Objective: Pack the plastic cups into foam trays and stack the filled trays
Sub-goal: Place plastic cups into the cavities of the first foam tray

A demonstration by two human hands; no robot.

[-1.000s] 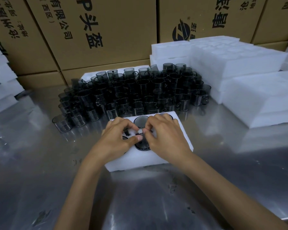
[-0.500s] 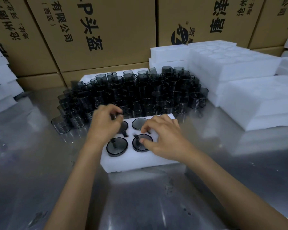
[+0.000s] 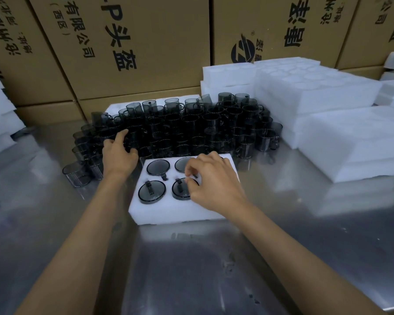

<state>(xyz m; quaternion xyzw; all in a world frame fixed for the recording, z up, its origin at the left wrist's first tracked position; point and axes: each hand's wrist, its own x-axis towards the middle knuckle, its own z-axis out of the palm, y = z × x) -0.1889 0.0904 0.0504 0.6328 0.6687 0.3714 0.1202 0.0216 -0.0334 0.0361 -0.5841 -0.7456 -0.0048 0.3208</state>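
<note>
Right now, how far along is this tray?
Done: four cups sit in the foam tray, among them the near-left cup.
In hand: the right hand presses the near-right cup; the left hand reaches into the loose cups.
Left: the tray's right end is hidden by the right hand; stacking is not begun.

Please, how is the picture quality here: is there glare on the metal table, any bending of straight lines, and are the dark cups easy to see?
Head view: soft glare patches on the steel table, mostly beside the foam stacks; wide-angle bending tilts the cardboard boxes outward; the smoky cups merge into one dark mass, edges hard to separate; the left hand is slightly soft, the right hand sharper.
</note>
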